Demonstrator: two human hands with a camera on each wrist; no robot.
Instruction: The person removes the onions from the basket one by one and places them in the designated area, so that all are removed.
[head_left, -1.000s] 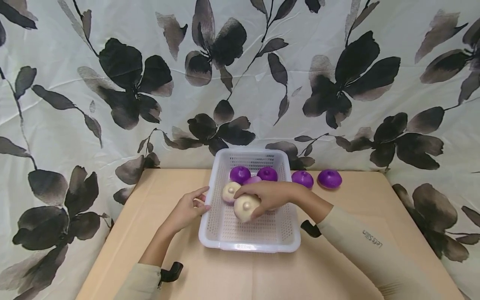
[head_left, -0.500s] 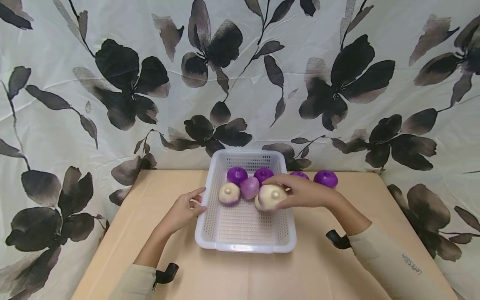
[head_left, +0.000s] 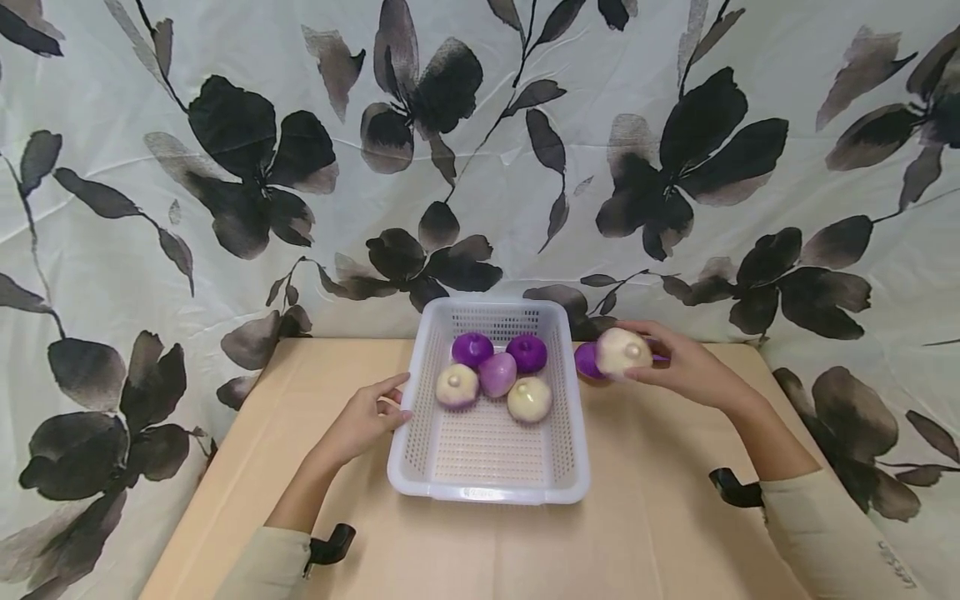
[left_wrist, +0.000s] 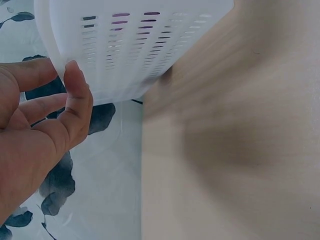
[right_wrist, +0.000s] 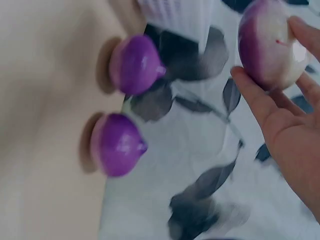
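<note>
A white perforated basket (head_left: 489, 492) holds several onion-like vegetables: two dark purple ones (head_left: 472, 350) at the back, a lighter purple one (head_left: 498, 375) in the middle and two cream ones, left (head_left: 457, 387) and right (head_left: 529, 400). My left hand (head_left: 365, 422) touches the basket's left rim with thumb and fingers; the left wrist view shows that hand (left_wrist: 45, 110) at the rim (left_wrist: 55, 45). To the right of the basket, my right hand (head_left: 693, 367) grips a cream-and-purple onion (head_left: 622, 353) in the air; the right wrist view shows this onion (right_wrist: 270, 47) between thumb and fingers.
Two purple onions lie on the table (head_left: 480, 558) right of the basket, near its back edge; in the right wrist view one (right_wrist: 135, 65) is beside the other (right_wrist: 117, 145). A floral cloth (head_left: 555, 275) hangs behind the table.
My right hand has carried the cream-and-purple onion from inside the basket, over its right rim, to above the table. My left hand stays at the left rim.
</note>
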